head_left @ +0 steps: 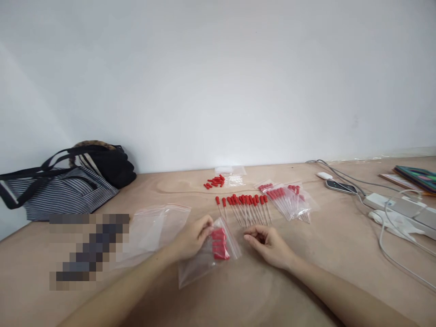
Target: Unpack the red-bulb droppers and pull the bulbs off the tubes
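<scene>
My left hand [195,236] pinches the upper edge of a clear zip bag [194,272] that holds several red rubber pieces [220,244]. The bag is tilted above the table. To its right, my right hand [267,245] is loosely curled, with a gap between thumb and fingers and nothing visible in them. Just beyond that hand lies a row of droppers [250,209] with red bulbs and thin clear stems. Farther back are loose red bulbs [214,181] beside a bunch of clear tubes [234,180].
Bagged droppers [288,202] lie right of the row. Flat clear bags [153,231] lie at left, near a pixelated patch [91,252]. A striped bag [68,193] stands back left. At right are a power strip [402,211], cables, a small black-and-white device [340,186] and books [415,177].
</scene>
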Action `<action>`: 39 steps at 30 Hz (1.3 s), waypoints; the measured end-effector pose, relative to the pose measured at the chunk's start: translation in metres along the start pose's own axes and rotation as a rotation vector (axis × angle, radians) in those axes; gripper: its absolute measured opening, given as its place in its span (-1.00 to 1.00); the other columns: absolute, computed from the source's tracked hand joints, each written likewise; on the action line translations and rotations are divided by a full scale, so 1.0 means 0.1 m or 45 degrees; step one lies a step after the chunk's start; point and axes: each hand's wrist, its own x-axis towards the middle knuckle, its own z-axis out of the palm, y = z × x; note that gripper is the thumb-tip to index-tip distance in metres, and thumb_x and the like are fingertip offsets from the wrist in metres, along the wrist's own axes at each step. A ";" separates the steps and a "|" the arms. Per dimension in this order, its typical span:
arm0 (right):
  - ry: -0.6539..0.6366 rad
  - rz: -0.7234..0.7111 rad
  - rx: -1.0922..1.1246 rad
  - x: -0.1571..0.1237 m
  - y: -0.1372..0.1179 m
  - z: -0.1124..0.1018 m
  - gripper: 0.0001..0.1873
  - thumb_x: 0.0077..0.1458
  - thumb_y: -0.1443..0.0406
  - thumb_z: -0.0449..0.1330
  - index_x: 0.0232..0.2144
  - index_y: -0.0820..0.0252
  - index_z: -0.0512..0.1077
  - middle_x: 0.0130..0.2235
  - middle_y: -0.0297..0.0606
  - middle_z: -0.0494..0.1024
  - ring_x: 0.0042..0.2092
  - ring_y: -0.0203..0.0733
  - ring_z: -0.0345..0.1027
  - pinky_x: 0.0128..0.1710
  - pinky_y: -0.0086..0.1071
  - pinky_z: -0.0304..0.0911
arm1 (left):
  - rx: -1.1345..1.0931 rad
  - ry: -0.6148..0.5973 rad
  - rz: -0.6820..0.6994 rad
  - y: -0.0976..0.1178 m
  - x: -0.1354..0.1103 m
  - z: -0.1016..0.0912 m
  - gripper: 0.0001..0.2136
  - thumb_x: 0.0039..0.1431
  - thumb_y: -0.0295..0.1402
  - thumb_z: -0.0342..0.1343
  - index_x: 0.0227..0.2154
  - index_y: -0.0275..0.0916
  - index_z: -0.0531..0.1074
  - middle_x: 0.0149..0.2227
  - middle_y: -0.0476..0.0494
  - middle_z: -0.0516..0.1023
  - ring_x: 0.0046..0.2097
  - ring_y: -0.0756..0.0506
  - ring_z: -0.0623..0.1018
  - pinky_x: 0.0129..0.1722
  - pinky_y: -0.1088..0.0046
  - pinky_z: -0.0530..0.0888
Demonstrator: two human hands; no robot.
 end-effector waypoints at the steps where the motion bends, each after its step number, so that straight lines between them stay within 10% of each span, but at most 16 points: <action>1: -0.067 0.064 0.075 -0.01 -0.03 0.05 -0.65 0.00 0.07 0.07 -0.37 0.24 0.42 -0.52 -0.34 0.40 -0.55 -0.39 0.16 -0.57 -0.50 0.08 | 0.002 -0.056 -0.006 0.04 -0.05 0.07 -0.84 0.17 -0.32 -0.19 -0.44 -0.21 0.23 -0.50 0.03 0.37 -0.42 -0.02 0.37 -0.39 0.50 0.30; 7: -0.261 0.315 0.219 -0.06 -0.15 0.19 -0.67 -0.10 0.11 0.17 -0.39 0.28 0.44 -0.61 -0.41 0.35 -0.67 -0.50 -0.01 -0.70 -0.56 -0.06 | -0.012 -0.100 -0.018 0.18 -0.13 0.20 -0.88 0.16 -0.36 -0.13 -0.37 -0.22 0.28 -0.41 0.00 0.42 -0.35 -0.04 0.40 -0.32 0.44 0.32; 16: -0.270 0.132 0.168 -0.12 -0.13 0.24 -0.84 -0.11 0.26 0.14 -0.51 0.26 0.43 -0.58 -0.39 0.37 -0.55 -0.42 0.12 -0.54 -0.52 0.05 | 0.102 -0.015 0.570 0.23 -0.13 0.34 -0.72 0.16 -0.48 -0.12 -0.09 -0.17 0.33 0.04 -0.18 0.27 0.03 -0.14 0.28 0.00 0.26 0.27; 23: -0.290 -0.030 -0.154 -0.16 -0.16 0.21 -0.79 0.01 0.33 0.02 -0.51 0.24 0.44 -0.58 -0.39 0.38 -0.55 -0.42 0.12 -0.54 -0.54 0.03 | -0.034 -0.179 0.543 0.20 -0.02 0.35 -0.91 0.07 -0.52 0.01 -0.47 -0.27 0.38 -0.36 -0.07 0.43 -0.25 -0.04 0.41 -0.21 0.46 0.36; 32: -0.089 -1.000 -0.788 -0.18 -0.04 0.09 -0.83 0.08 0.35 0.00 -0.34 0.16 0.40 -0.47 -0.34 0.42 -0.49 -0.39 0.22 -0.51 -0.50 0.07 | 0.042 -0.017 0.714 0.17 -0.04 0.42 -0.82 0.10 -0.53 -0.08 -0.51 -0.27 0.38 -0.42 -0.07 0.44 -0.30 -0.03 0.39 -0.22 0.44 0.30; 39: -0.045 -1.177 -0.797 -0.15 0.01 0.11 -0.83 0.07 0.36 0.03 -0.51 0.18 0.37 -0.45 -0.36 0.42 -0.51 -0.44 0.19 -0.54 -0.51 0.05 | -0.010 0.048 0.763 0.14 -0.04 0.48 -0.77 0.12 -0.53 -0.15 -0.50 -0.26 0.39 -0.40 -0.09 0.47 -0.32 -0.02 0.40 -0.26 0.46 0.31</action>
